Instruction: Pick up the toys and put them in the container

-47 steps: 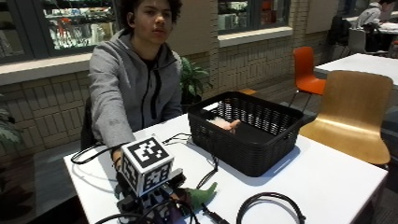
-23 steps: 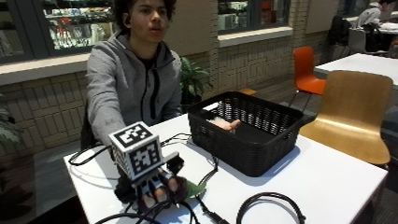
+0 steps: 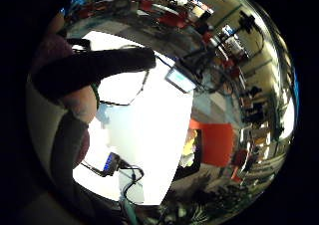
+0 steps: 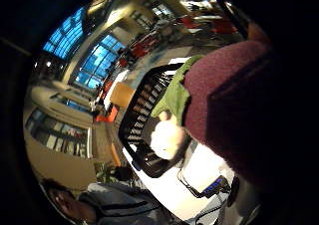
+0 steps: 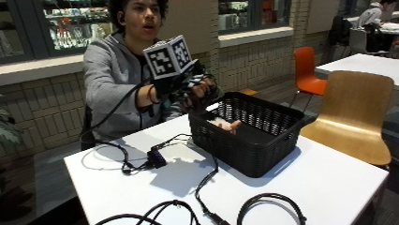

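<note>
Gloved right hand (image 5: pixel 190 91) raised above the near rim of the black container (image 5: pixel 249 133), a rectangular plastic basket with lattice walls standing on the white surface (image 5: pixel 324 187). Fingers (image 3: pixel 94 68) curled round a soft toy (image 4: pixel 224 105): fuzzy maroon body with a green, leaf-like fabric piece, filling much of the thumb-side palm view, so close to the palm. Outside view hides most of the toy behind the hand. A pale, rounded toy (image 5: pixel 224 124) with a pinkish tint lies on the container floor, near the wall closest to the person. Black cables (image 5: pixel 187 187) loop over the smooth surface; a small black box (image 5: pixel 156 157) sits on it beside the container.
</note>
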